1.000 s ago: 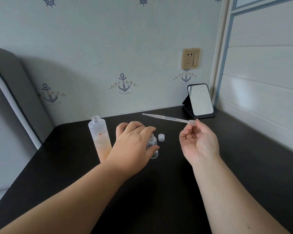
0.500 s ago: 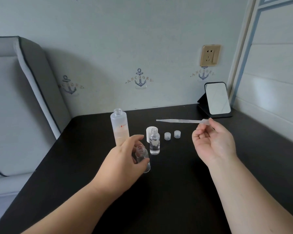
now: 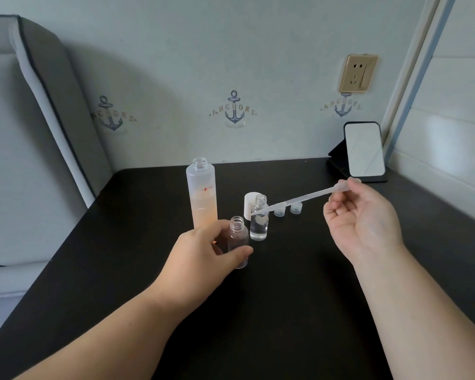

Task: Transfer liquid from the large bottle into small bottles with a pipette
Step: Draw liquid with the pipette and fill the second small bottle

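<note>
On a black table (image 3: 299,297), the left hand (image 3: 200,256) grips an empty small clear plastic bottle (image 3: 239,244) just beside the tall uncapped bottle of peach liquid (image 3: 202,197); the right hand (image 3: 365,223) pinches a translucent plastic pipette (image 3: 302,200); best to steady the bottle upright and aim the tip squarely into its narrow neck.

Large bottle (image 3: 202,193) base behind left hand (image 3: 200,256) — label lettering partly unreadable.
</note>
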`<state>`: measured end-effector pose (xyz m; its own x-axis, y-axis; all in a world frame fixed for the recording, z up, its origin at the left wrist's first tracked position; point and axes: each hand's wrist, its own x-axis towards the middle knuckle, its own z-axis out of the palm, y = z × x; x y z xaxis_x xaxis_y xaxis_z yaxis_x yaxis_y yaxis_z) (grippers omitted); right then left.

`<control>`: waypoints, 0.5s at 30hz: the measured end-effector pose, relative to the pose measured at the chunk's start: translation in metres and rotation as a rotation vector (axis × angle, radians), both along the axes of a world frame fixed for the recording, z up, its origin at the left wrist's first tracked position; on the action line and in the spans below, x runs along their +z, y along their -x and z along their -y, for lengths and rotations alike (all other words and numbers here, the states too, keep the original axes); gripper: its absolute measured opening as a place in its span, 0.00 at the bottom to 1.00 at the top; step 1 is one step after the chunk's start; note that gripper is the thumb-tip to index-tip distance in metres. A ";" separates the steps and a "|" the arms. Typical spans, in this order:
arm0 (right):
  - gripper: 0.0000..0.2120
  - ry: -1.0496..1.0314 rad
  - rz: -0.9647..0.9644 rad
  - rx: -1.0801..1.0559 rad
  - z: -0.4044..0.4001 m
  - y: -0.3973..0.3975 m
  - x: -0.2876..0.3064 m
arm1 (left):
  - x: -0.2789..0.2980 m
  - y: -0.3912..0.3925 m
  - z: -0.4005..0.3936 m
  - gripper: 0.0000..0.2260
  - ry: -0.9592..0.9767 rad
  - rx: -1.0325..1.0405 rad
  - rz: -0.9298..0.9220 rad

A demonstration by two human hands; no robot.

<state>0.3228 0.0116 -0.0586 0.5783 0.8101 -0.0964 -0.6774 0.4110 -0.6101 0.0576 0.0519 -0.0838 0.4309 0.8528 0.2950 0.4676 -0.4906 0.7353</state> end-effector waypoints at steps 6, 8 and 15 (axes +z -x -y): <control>0.05 0.006 0.041 -0.018 0.000 0.000 0.001 | -0.001 0.002 -0.004 0.15 -0.018 0.011 -0.021; 0.04 0.016 0.051 -0.021 0.000 0.001 0.001 | 0.000 0.002 -0.004 0.14 -0.025 0.006 -0.025; 0.05 0.001 0.099 -0.035 0.001 0.001 0.004 | -0.003 0.001 -0.004 0.15 -0.034 -0.010 -0.042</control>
<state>0.3217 0.0103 -0.0546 0.6131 0.7891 -0.0386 -0.5991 0.4325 -0.6739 0.0563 0.0564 -0.0867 0.4517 0.8384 0.3050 0.4925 -0.5194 0.6984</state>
